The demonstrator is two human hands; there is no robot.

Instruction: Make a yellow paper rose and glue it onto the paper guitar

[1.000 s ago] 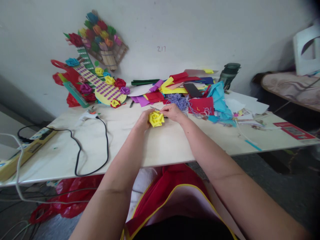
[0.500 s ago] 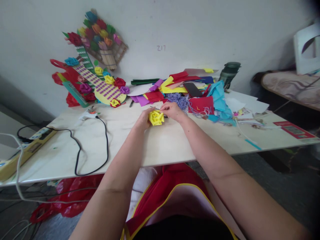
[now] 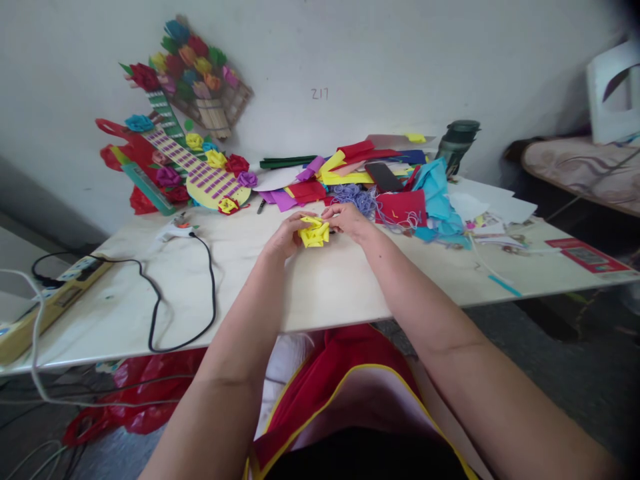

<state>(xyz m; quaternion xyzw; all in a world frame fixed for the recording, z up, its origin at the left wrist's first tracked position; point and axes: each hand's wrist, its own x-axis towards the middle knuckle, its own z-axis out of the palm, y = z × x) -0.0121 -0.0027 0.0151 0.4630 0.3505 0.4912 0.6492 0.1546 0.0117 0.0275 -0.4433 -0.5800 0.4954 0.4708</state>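
A yellow paper flower (image 3: 315,233) with folded petals is held over the middle of the white table (image 3: 330,293). My left hand (image 3: 289,235) grips its left side, the fingers closed round it. At the flower's upper right edge, my right hand (image 3: 349,219) pinches a petal between thumb and fingers. Part of the flower's back is hidden by my hands. Just behind my right hand lies a tangle of purple yarn (image 3: 354,197).
Coloured paper sheets (image 3: 345,170), a phone (image 3: 384,177) and a dark bottle (image 3: 457,145) line the wall side. At left stand a flower-trimmed paper guitar (image 3: 213,187), a glue gun (image 3: 176,228) with a looping black cord (image 3: 214,293), and a power strip (image 3: 60,300).
The yellow flower has tilted slightly in my hands, and my left fingers have shifted onto its upper left edge. My right hand stays at its upper right. The view has shifted a little.
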